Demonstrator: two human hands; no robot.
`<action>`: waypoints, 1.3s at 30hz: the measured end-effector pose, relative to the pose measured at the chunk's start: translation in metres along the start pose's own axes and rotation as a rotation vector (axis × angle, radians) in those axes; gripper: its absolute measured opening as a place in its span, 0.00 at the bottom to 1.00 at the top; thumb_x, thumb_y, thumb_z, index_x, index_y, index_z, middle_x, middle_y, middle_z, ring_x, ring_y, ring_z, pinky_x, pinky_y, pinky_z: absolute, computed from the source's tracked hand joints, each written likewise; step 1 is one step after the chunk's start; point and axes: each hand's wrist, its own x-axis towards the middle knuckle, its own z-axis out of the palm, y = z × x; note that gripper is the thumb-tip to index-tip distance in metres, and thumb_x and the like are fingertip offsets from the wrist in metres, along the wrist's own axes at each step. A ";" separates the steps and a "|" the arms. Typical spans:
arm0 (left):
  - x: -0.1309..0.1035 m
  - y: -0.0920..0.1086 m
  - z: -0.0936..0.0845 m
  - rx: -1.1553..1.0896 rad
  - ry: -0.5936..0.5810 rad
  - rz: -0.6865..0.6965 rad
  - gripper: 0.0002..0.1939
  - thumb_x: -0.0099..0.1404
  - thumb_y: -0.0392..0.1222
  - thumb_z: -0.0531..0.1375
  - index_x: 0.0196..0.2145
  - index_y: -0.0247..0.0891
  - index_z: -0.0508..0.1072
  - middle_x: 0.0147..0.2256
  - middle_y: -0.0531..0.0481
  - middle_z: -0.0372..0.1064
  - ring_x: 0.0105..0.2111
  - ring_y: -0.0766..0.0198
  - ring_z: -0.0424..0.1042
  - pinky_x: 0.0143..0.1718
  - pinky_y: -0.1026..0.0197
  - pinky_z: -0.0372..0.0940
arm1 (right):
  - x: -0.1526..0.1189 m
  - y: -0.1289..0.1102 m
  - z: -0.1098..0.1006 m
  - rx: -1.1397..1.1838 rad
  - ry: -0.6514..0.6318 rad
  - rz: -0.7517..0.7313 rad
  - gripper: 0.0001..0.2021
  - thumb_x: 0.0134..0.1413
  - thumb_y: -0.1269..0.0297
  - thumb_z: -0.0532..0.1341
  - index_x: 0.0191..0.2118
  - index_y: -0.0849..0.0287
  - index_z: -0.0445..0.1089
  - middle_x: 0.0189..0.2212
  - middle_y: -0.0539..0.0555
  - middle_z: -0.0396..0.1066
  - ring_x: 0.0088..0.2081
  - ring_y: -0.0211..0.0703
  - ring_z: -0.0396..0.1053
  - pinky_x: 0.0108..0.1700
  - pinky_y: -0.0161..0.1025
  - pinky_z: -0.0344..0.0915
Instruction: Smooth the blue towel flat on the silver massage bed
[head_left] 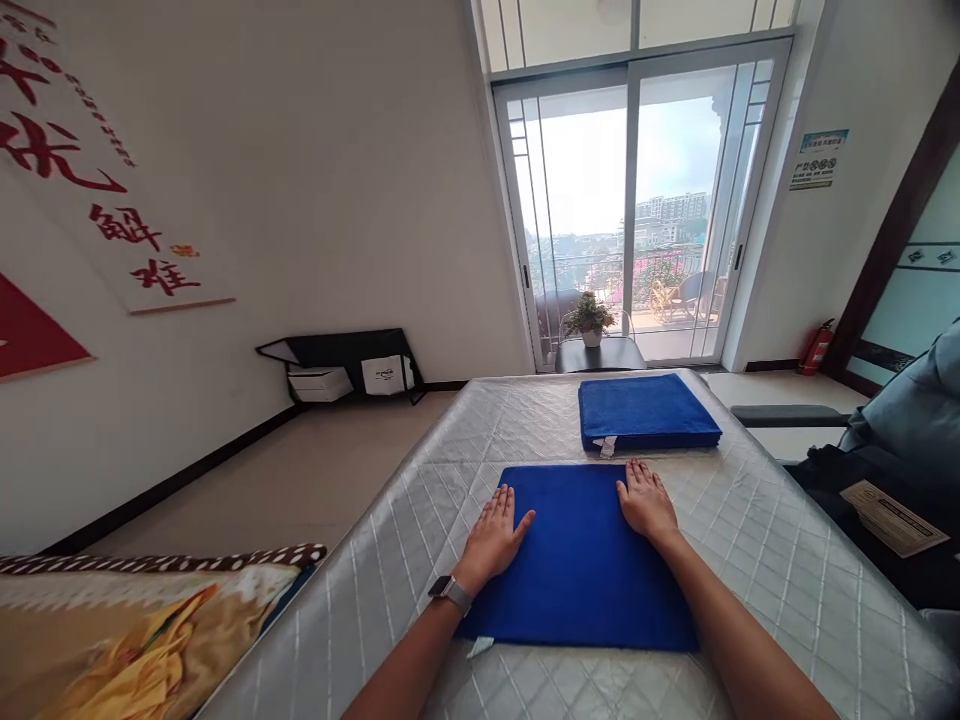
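Observation:
A folded blue cloth (581,570) lies flat on the silver quilted mattress (405,545) in front of me, a small white tag showing at its near left corner. My left hand (495,530), with a watch on the wrist, rests flat on the cloth's left edge, thumb spread inward. On the far right edge of the same cloth lies my right hand (646,500), palm down with fingers stretched out. Beyond it sits a stack of folded blue cloths (646,408), also with a white tag. Neither hand grips anything.
A patterned blanket with yellow fabric (150,640) lies low on the left. Black shelving (345,350) holding white boxes stands by the wall. Past the mattress are a potted plant (591,316) on a small table and a sliding glass door. Dark bags (862,490) crowd the right side.

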 end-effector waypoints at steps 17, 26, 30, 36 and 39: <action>0.077 0.200 0.007 -0.284 0.099 0.431 0.34 0.76 0.56 0.36 0.67 0.30 0.56 0.65 0.33 0.56 0.65 0.53 0.56 0.64 0.47 0.53 | -0.009 0.008 -0.003 -0.037 -0.013 -0.079 0.32 0.64 0.65 0.44 0.71 0.66 0.42 0.72 0.55 0.36 0.72 0.45 0.33 0.70 0.45 0.34; 0.074 0.103 0.008 -0.151 0.076 0.153 0.38 0.73 0.62 0.33 0.68 0.34 0.55 0.67 0.42 0.52 0.69 0.53 0.46 0.68 0.46 0.44 | 0.002 -0.002 -0.002 0.015 0.007 0.007 0.33 0.67 0.54 0.40 0.71 0.68 0.42 0.71 0.57 0.40 0.71 0.46 0.36 0.69 0.47 0.34; 0.067 0.052 0.002 -0.097 0.054 0.048 0.39 0.73 0.62 0.31 0.68 0.34 0.54 0.67 0.42 0.52 0.69 0.53 0.45 0.67 0.46 0.43 | 0.001 -0.002 -0.003 0.012 -0.009 0.011 0.33 0.66 0.55 0.40 0.71 0.68 0.42 0.71 0.57 0.39 0.71 0.45 0.35 0.69 0.47 0.33; 0.056 0.000 -0.002 -0.083 0.053 -0.094 0.42 0.72 0.64 0.33 0.68 0.29 0.53 0.68 0.38 0.50 0.69 0.52 0.46 0.67 0.50 0.45 | 0.001 -0.003 -0.002 -0.008 -0.012 0.005 0.33 0.66 0.54 0.39 0.71 0.68 0.42 0.71 0.57 0.40 0.71 0.46 0.36 0.69 0.47 0.33; 0.053 -0.006 -0.002 -0.116 0.058 -0.114 0.43 0.72 0.66 0.32 0.68 0.28 0.52 0.68 0.37 0.48 0.69 0.52 0.45 0.67 0.49 0.45 | 0.002 -0.004 -0.002 -0.008 -0.022 0.009 0.33 0.67 0.54 0.39 0.72 0.67 0.41 0.71 0.57 0.40 0.71 0.46 0.35 0.69 0.47 0.33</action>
